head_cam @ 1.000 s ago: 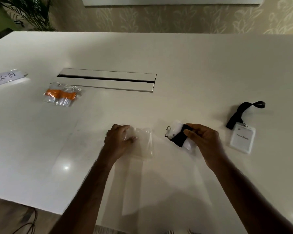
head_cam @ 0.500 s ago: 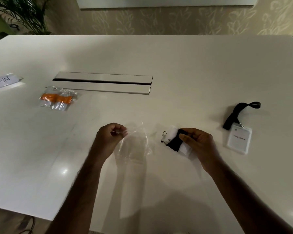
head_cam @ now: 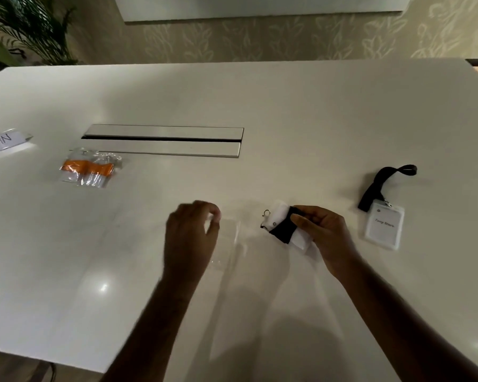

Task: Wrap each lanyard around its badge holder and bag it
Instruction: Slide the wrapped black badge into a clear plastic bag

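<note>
My right hand [head_cam: 326, 232] grips a white badge holder with a black lanyard wound around it [head_cam: 284, 227], its metal clip sticking out to the left. My left hand [head_cam: 191, 232] pinches the top edge of a clear plastic bag [head_cam: 229, 244], which hangs blurred just above the white table [head_cam: 287, 119]. The two hands are a short gap apart. A second badge holder [head_cam: 384, 227] lies flat at the right, its black lanyard [head_cam: 381, 183] loose and unwrapped. At the left lies a sealed clear bag holding an orange-wrapped badge [head_cam: 87, 168].
A long metal cable hatch [head_cam: 163, 140] is set into the table's middle. A paper sign reading "CHECK-IN" [head_cam: 0, 142] sits at the far left edge. A potted plant [head_cam: 25, 26] stands beyond the table's far left corner.
My left hand has lifted the clear bag off the table and pinched its top edge. My right hand has kept hold of the wrapped badge in nearly the same place.
</note>
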Available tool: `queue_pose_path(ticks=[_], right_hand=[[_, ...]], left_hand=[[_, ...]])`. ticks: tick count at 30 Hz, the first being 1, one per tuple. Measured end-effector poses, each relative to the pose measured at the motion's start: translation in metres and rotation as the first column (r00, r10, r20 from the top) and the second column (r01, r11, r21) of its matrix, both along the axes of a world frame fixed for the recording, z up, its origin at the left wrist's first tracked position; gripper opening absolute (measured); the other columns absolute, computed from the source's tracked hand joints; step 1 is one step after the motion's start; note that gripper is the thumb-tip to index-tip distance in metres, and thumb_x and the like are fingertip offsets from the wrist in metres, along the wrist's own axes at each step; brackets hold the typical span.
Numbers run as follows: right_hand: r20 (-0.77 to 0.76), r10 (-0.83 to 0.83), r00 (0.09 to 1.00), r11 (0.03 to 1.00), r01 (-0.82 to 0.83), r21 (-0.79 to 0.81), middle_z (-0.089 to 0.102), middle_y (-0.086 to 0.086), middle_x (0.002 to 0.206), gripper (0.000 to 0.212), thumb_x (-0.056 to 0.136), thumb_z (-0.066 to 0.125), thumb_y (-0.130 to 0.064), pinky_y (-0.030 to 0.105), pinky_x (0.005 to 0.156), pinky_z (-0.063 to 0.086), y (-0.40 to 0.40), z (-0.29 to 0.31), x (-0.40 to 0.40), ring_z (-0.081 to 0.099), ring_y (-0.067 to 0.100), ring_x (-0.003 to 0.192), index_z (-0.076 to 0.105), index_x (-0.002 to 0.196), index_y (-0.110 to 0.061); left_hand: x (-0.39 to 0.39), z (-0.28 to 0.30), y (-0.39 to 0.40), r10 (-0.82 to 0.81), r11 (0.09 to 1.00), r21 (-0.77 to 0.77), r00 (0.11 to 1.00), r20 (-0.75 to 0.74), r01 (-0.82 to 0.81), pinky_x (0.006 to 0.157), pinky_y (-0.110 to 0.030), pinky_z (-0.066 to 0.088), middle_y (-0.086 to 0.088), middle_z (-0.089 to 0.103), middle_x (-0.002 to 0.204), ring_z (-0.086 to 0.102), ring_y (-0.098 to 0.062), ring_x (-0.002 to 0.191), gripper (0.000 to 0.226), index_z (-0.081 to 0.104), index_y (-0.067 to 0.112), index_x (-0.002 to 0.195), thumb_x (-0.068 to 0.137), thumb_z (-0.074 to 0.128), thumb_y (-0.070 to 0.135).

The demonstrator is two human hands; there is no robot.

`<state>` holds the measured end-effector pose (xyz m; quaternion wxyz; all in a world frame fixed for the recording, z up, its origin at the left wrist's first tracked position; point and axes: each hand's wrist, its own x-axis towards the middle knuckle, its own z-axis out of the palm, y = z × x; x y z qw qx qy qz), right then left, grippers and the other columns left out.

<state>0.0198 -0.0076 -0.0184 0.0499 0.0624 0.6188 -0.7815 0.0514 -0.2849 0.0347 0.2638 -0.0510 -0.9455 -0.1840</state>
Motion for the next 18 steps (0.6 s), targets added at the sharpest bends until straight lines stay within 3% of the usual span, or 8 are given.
queue_pose_path(ticks=[3,7,12,18], right_hand=[[0.012,-0.013,1.0,1.0,0.012,0.026,0.08,0.014,0.11,0.024,0.089,0.078,-0.009,0.043,0.095,0.059,0.001,-0.002,0.001,0.075,0.03,0.104,0.079,0.113,-0.009],[0.028,-0.014,1.0,0.998,0.012,0.055,0.08,0.012,0.108,0.023,0.088,0.08,-0.01,0.044,0.097,0.058,0.004,-0.006,0.004,0.075,0.028,0.104,0.08,0.111,-0.011],[0.022,-0.009,1.0,0.997,0.007,0.076,0.081,0.011,0.107,0.023,0.089,0.079,-0.008,0.039,0.092,0.06,0.004,-0.007,0.006,0.076,0.027,0.102,0.079,0.112,-0.008],[0.03,-0.005,1.0,0.998,0.003,0.062,0.081,0.013,0.107,0.024,0.089,0.078,-0.008,0.04,0.091,0.06,0.004,-0.007,0.006,0.075,0.029,0.101,0.079,0.113,-0.007]], left_hand=[[0.009,-0.028,0.012,0.001,0.999,-0.047,0.995,0.104,0.003,0.074,-0.039,0.046,0.009,0.07,0.086,0.066,-0.024,0.082,0.02,0.064,0.026,0.089,0.082,0.078,0.013],[0.018,-0.048,0.017,-0.025,1.0,0.02,0.974,0.224,0.021,0.083,-0.036,0.046,0.013,0.072,0.097,0.066,-0.017,0.091,0.019,0.065,0.028,0.1,0.087,0.078,0.034],[0.015,-0.052,0.018,-0.005,1.0,-0.004,0.972,0.234,0.006,0.087,-0.036,0.044,0.017,0.069,0.101,0.06,-0.014,0.102,0.034,0.067,0.03,0.098,0.087,0.069,0.062],[0.005,-0.054,0.025,-0.038,0.995,-0.081,0.956,0.292,0.064,0.084,-0.038,0.047,0.015,0.068,0.102,0.061,-0.017,0.098,0.045,0.071,0.028,0.099,0.079,0.07,0.069]])
